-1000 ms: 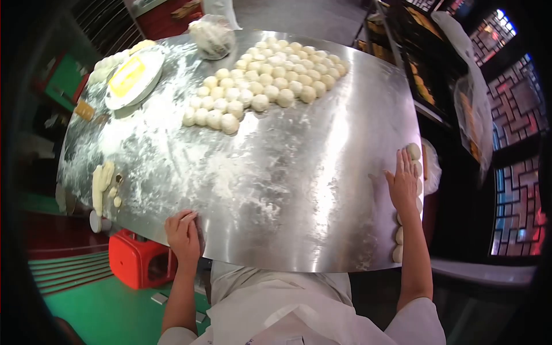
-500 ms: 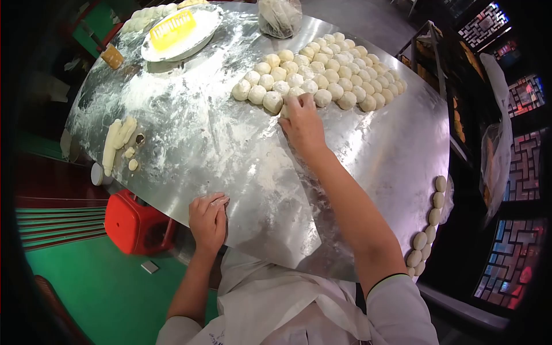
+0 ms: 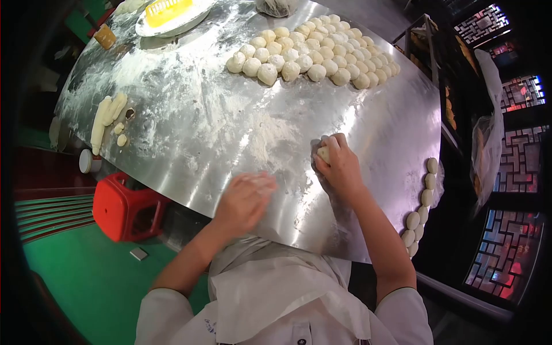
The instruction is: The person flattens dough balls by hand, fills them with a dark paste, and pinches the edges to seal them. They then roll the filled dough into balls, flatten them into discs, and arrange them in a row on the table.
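My right hand [image 3: 342,164] is closed around a pale dough ball [image 3: 324,154] over the steel table, right of its middle. Most of that ball is hidden by the fingers. Blurred by motion, my left hand [image 3: 247,198] hovers near the table's front edge, its fingers stretched to the right and nothing visible in them. Beyond both hands lie many floured dough balls [image 3: 316,73], packed in rows towards the back of the round table [image 3: 230,155].
A white bowl with a yellow scraper [image 3: 167,12] sits at the far left. Dough strips [image 3: 106,118] and small bits lie on the left side. Flattened dough pieces [image 3: 426,198] line the right edge. A red stool [image 3: 115,210] stands below left; a tray rack [image 3: 428,49] stands right.
My right hand has drawn back from the rows towards me with a dough ball, leaving a gap in the front row. My left hand has moved right and its fingers have straightened.
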Demonstrator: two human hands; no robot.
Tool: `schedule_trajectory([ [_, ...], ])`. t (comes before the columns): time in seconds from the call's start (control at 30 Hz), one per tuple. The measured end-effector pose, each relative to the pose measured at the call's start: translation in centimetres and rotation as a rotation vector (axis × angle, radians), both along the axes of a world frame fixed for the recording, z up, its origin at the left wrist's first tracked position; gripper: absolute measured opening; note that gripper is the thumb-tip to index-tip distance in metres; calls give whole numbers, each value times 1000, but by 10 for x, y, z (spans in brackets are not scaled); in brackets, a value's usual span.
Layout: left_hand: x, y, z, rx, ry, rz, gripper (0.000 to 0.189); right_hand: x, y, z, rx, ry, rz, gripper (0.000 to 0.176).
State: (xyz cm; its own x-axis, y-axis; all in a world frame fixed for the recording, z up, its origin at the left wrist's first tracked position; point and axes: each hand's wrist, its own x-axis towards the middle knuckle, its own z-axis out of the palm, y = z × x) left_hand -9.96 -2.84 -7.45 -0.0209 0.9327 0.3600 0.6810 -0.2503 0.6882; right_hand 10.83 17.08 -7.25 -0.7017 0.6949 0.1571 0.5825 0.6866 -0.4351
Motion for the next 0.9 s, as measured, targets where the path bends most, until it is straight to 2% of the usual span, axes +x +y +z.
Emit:
schedule_trajectory([
  [0.07,37,15,3,-62,159,-364,42,0,6,-3,36,36,-4,31],
  [0.1,47,22,-1,-62,158,-365,42,0,7,-1,20,34,-8,29],
  [0.17,51,42,-11,-85,329,-448,51,8,11,-4,32,22,-53,28],
  [0.2,43,56,-14,-137,406,-342,59,15,13,-5,43,9,-103,28],
  [0.27,21,81,-15,-215,550,-34,57,30,16,-1,-3,-24,-195,31],
  [0.4,40,83,-11,-205,556,-72,58,45,7,2,13,-2,-187,39],
  [0.47,47,82,-9,-201,513,-366,58,44,6,5,35,-30,-104,38],
  [0.5,39,88,-8,-184,491,-175,55,46,7,4,15,-33,-100,36],
  [0.53,25,94,-6,-180,485,-185,55,47,4,6,16,-40,-110,36],
  [0.6,-7,93,-5,-236,515,246,49,40,-11,17,-84,-14,-105,36],
  [0.67,-23,69,2,-174,425,225,46,22,-32,28,-83,20,-88,35],
  [0.7,-27,57,6,-106,344,205,43,11,-40,29,-105,-51,-82,34],
  [0.77,-26,33,14,-115,336,197,42,-7,-47,23,-131,-116,-80,33],
  [0.83,-27,11,10,-128,323,185,40,-19,-49,10,-32,-76,36,30],
  [0.9,-33,-9,2,-90,306,320,38,-29,-55,14,-52,-63,76,27],
])
